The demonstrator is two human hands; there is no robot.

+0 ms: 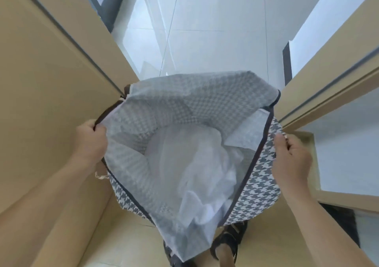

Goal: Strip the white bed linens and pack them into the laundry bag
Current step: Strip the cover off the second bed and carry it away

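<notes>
Both forearms reach forward and down. The left hand (90, 141) pinches the dark rim of the houndstooth laundry bag (260, 186), and the right hand (291, 160) grips the opposite edge, spreading its mouth wide. The white bed linens (196, 164) lie crumpled inside the bag.

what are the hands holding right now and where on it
Both hold the houndstooth laundry bag by its dark-trimmed rim: the left hand grips the left edge, the right hand the right edge, spreading it open over the white linens inside.
</notes>
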